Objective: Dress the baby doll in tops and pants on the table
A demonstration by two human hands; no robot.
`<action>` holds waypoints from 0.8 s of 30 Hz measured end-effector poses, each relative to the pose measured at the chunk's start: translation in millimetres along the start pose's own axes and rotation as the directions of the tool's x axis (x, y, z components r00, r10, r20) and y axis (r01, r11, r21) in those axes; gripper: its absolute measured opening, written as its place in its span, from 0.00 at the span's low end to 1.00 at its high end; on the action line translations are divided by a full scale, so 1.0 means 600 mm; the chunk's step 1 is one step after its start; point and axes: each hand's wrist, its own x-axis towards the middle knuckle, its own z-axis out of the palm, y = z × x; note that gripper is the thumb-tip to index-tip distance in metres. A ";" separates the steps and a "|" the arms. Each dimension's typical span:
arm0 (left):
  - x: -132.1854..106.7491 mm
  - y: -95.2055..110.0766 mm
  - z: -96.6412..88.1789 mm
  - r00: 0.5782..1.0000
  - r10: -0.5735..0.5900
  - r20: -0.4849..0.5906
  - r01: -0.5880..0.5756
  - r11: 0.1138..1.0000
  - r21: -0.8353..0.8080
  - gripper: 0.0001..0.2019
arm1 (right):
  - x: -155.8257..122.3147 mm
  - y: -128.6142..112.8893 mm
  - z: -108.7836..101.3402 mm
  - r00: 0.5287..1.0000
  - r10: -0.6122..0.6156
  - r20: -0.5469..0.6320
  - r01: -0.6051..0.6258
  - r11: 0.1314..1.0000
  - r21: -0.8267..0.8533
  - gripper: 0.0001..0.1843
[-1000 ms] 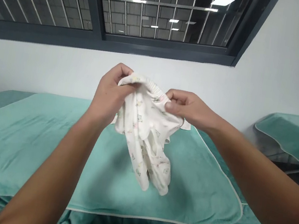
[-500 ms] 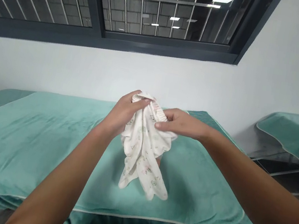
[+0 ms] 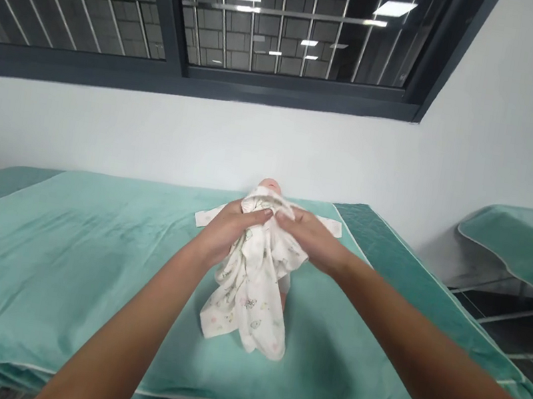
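Both my hands hold white baby pants (image 3: 252, 291) with a small coloured print, held up by the gathered waistband so the legs hang down. My left hand (image 3: 227, 230) grips the waistband's left side, thumb on the near face. On its right side, my right hand (image 3: 308, 236) pinches the waistband, and the two thumbs nearly meet. Behind the pants lies a small baby-like figure, perhaps a doll, mostly hidden. Its head (image 3: 270, 184) shows above the pants, white sleeves (image 3: 331, 227) stick out on both sides, and part of a leg (image 3: 284, 291) shows at the right.
The figure lies on a bed with a green plush cover (image 3: 59, 261) edged in pale piping. A white wall (image 3: 179, 138) and a barred, dark-framed window (image 3: 293, 92) are behind. Another green-covered surface (image 3: 532, 245) stands at the right, near metal rails (image 3: 516, 312).
My right hand has moved left along the waistband towards my left hand. The pants hang lower, and the figure's head and sleeves now show. The view has tilted slightly up.
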 end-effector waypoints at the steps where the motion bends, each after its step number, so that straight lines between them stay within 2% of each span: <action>1: 0.001 -0.005 -0.001 1.000 0.005 -0.020 -0.005 1.000 -0.020 0.22 | -0.002 0.003 -0.001 0.997 0.025 0.072 -0.021 0.998 -0.061 0.21; 3: 0.003 -0.013 -0.002 0.999 0.005 -0.041 -0.006 0.999 -0.047 0.24 | -0.004 0.006 -0.002 0.984 0.078 0.163 -0.052 0.986 -0.159 0.19; 4: 0.003 -0.016 -0.002 0.999 -0.005 -0.044 0.002 0.998 -0.055 0.24 | -0.004 0.008 -0.002 0.984 0.092 0.154 -0.064 0.981 -0.182 0.18; 6: 0.001 -0.018 -0.003 0.999 -0.040 -0.029 0.039 0.998 -0.057 0.25 | -0.003 0.010 0.000 0.995 0.079 0.055 -0.069 0.984 -0.164 0.18; 9: -0.006 -0.014 -0.005 0.993 -0.112 0.038 0.114 0.993 -0.028 0.24 | 0.002 0.014 0.003 0.995 0.014 -0.103 -0.014 1.000 0.001 0.19; 13: -0.013 -0.006 -0.009 0.967 -0.216 0.133 0.208 0.976 0.071 0.24 | 0.006 0.009 0.008 0.984 0.009 -0.180 0.028 0.979 0.203 0.23; 16: -0.010 -0.006 -0.010 0.989 -0.125 0.075 0.126 0.992 -0.014 0.22 | 0.001 0.000 0.008 0.992 0.045 -0.119 -0.022 0.982 0.187 0.26; 18: -0.003 -0.010 -0.008 0.999 -0.047 0.013 0.048 0.993 -0.103 0.21 | -0.005 -0.005 0.006 0.997 0.081 0.014 -0.081 0.995 0.060 0.26; 20: 0.003 -0.016 -0.005 1.000 -0.027 -0.015 0.024 0.987 -0.159 0.20 | -0.009 -0.006 0.005 0.984 0.133 0.119 -0.124 0.989 -0.077 0.23; 22: 0.008 -0.023 -0.001 0.999 -0.042 -0.007 0.039 0.981 -0.191 0.20 | -0.009 -0.002 0.006 0.985 0.148 0.088 -0.139 0.985 -0.101 0.20; 24: 0.009 -0.030 0.001 0.998 -0.058 0.020 0.061 0.977 -0.202 0.21 | -0.004 0.005 0.007 0.994 0.101 -0.044 -0.102 0.995 -0.011 0.20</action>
